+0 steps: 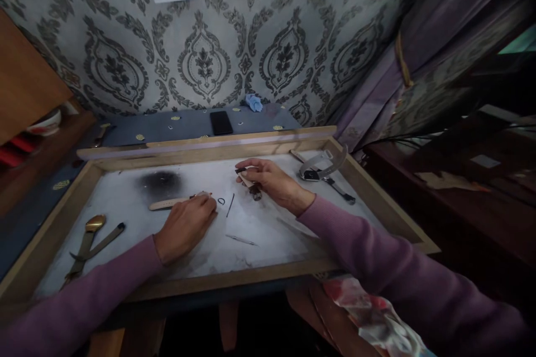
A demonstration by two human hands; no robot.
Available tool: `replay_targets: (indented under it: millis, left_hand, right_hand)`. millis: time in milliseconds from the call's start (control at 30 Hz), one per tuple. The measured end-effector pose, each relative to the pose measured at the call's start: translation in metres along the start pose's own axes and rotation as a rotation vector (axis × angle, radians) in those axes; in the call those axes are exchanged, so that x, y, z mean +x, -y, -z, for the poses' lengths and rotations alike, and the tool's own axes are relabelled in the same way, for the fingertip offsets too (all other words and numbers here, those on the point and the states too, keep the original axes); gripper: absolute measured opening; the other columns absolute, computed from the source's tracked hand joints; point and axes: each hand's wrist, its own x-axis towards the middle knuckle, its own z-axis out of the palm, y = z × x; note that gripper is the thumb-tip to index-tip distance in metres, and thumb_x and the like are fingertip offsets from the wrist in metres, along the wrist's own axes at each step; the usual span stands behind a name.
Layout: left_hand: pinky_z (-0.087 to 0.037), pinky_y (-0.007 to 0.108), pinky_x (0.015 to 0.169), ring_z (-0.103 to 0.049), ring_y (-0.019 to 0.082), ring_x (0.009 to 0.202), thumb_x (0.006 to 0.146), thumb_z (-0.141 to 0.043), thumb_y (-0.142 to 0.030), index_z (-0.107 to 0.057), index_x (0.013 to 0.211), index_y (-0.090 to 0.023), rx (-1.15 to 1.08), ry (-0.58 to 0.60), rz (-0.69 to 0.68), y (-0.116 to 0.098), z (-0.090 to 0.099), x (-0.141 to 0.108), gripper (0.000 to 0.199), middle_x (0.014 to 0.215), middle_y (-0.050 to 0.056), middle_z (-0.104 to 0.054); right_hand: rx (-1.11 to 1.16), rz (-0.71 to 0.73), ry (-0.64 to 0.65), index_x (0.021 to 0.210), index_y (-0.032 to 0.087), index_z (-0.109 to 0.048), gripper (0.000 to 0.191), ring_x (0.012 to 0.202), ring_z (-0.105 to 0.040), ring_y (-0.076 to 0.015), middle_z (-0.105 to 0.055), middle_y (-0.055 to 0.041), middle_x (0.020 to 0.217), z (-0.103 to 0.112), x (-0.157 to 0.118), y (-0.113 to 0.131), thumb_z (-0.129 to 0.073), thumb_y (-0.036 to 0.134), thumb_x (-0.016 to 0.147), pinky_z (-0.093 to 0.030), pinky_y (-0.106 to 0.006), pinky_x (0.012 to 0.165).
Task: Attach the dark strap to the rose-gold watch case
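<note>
My right hand [274, 181] is closed over the tray, pinching a short light-coloured watch strap piece [246, 179] with a dark end. A dark patterned part [255, 193] hangs just below its fingers. My left hand [186, 228] rests on the white tray floor with its fingers pressed together; what they grip is too small to make out. Beside those fingertips lies a beige strap piece [165, 203], its right end close to the hand. Between both hands are a small black ring [221, 201] and a thin black stick [230, 205]. Nearer me lies a slim metal tool [242, 240].
A wooden-framed tray [364, 201] surrounds the work. At its left lies a gold-cased watch [95, 223] with an olive strap; at its right, a watch with a grey strap [330, 167]. Behind are a black phone [220, 122] and a crumpled blue item [253, 102].
</note>
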Motion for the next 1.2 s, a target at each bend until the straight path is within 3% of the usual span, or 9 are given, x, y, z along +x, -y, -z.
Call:
replay_targets:
  millis: [267,433,600,700,800,967,1067,1200]
  left_hand:
    - [-0.051,0.034,0.072,-0.06,0.026,0.097,0.092,-0.034,-0.008,-0.054,0.102,-0.011,0.111,0.006,-0.007,-0.009,-0.004,0.006,0.023,0.105,0.013,-0.062]
    - [-0.05,0.039,0.071,-0.058,0.028,0.092,0.087,-0.035,-0.005,-0.051,0.102,-0.009,0.111,0.027,-0.043,-0.009,-0.004,0.006,0.023,0.105,0.017,-0.06]
    - [-0.048,0.036,0.071,-0.058,0.026,0.095,0.091,-0.034,-0.011,-0.048,0.108,-0.012,0.041,0.03,0.019,-0.004,0.011,-0.009,0.022,0.111,0.015,-0.059]
    - [-0.046,0.033,0.072,-0.059,0.022,0.087,0.09,-0.034,-0.009,-0.049,0.102,-0.016,0.006,0.031,0.147,0.016,0.03,-0.03,0.02,0.102,0.011,-0.062]
    - [-0.044,0.032,0.074,-0.06,0.021,0.085,0.093,-0.032,-0.015,-0.051,0.093,-0.017,-0.015,0.026,0.32,0.054,0.045,-0.056,0.019,0.095,0.009,-0.063]
    - [-0.043,0.029,0.075,-0.062,0.02,0.087,0.094,-0.034,-0.024,-0.053,0.087,-0.017,-0.035,0.057,0.521,0.117,0.051,-0.089,0.021,0.09,0.008,-0.066]
    - [-0.042,0.03,0.074,-0.063,0.021,0.088,0.091,-0.035,-0.022,-0.055,0.086,-0.016,-0.02,0.085,0.612,0.135,0.048,-0.099,0.021,0.092,0.01,-0.068]
    - [-0.041,0.033,0.068,-0.065,0.028,0.086,0.091,-0.033,-0.022,-0.058,0.084,-0.014,0.027,0.121,0.724,0.138,0.045,-0.112,0.027,0.091,0.016,-0.069]
  right_hand:
    - [-0.019,0.062,0.033,0.095,0.014,-0.059,0.036,0.048,-0.048,-0.0079,-0.067,-0.0029,0.068,0.004,-0.004,0.005,-0.071,0.026,0.063,-0.033,-0.019,0.042]
    - [-0.149,0.052,0.014,0.1,0.014,-0.058,0.051,0.05,-0.045,-0.0089,-0.066,-0.0043,0.073,0.002,-0.005,0.007,-0.074,0.039,0.058,-0.032,-0.021,0.044]
    - [-0.21,0.021,-0.009,0.099,0.016,-0.059,0.058,0.055,-0.048,-0.012,-0.064,-0.0057,0.074,0.001,-0.006,0.008,-0.075,0.046,0.053,-0.031,-0.023,0.046]
    - [-0.239,0.011,-0.02,0.099,0.016,-0.06,0.06,0.056,-0.049,-0.0131,-0.064,-0.0064,0.075,-0.001,-0.007,0.01,-0.076,0.05,0.051,-0.033,-0.024,0.047]
    - [-0.268,0.0,-0.042,0.1,0.016,-0.062,0.06,0.056,-0.049,-0.0135,-0.064,-0.0065,0.075,-0.006,-0.01,0.014,-0.075,0.051,0.053,-0.033,-0.024,0.047]
    - [-0.273,-0.016,-0.074,0.096,0.016,-0.066,0.058,0.06,-0.051,-0.0151,-0.063,-0.0055,0.069,-0.011,-0.01,0.017,-0.077,0.049,0.049,-0.037,-0.023,0.051]
    - [-0.294,-0.015,-0.082,0.093,0.018,-0.067,0.055,0.061,-0.052,-0.0174,-0.064,-0.0063,0.07,-0.011,-0.008,0.016,-0.076,0.049,0.048,-0.039,-0.026,0.052]
    - [-0.339,-0.026,-0.102,0.091,0.02,-0.069,0.052,0.062,-0.053,-0.0182,-0.064,-0.0059,0.069,-0.011,-0.006,0.015,-0.076,0.049,0.048,-0.04,-0.026,0.054]
